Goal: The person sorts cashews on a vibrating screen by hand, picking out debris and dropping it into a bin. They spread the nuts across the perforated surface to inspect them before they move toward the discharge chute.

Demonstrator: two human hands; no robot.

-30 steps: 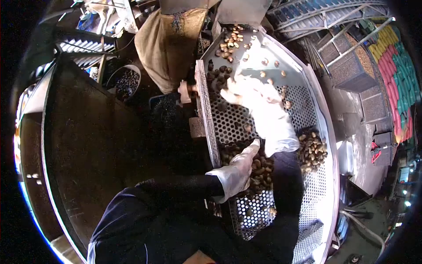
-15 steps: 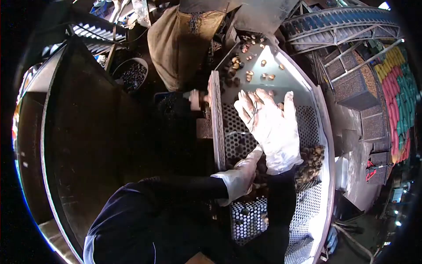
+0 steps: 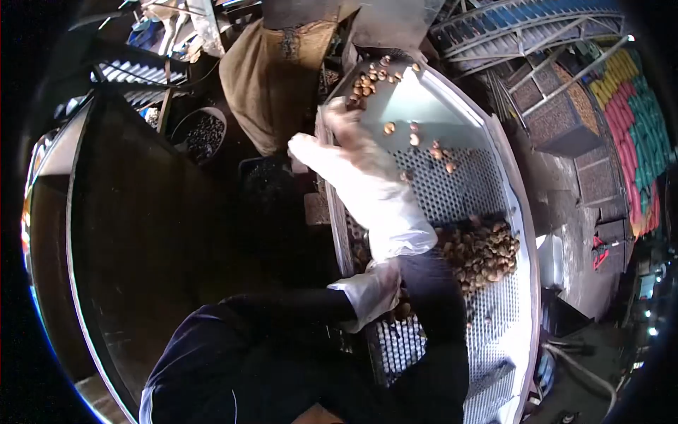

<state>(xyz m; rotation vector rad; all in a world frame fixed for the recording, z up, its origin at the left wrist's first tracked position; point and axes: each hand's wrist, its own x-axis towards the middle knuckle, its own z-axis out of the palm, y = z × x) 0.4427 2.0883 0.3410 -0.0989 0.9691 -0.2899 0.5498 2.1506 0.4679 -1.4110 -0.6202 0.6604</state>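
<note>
Gloves (image 3: 395, 205), two. Right hand (image 3: 335, 134) blurred, fingers apart, open over the tray's (image 3: 510, 173) left rim; left hand (image 3: 378, 286) beneath the right wrist, grip impossible to tell. Nut-like pieces (image 3: 484, 258) too many to count: one heap on perforated metal at the right hand's 4 o'clock, looser ones toward 1. By the view's clock, one burlap sack (image 3: 251, 88) at 11, one bucket (image 3: 224, 127) at 10, bagged stacks (image 3: 628, 127) at 2.

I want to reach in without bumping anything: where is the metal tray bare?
Bare metal: the smooth plate right of the loose pieces, and the perforated sheet between them and the brown pile. Crowded: that pile, the top cluster, and the left rim, which the right hand crosses.
</note>
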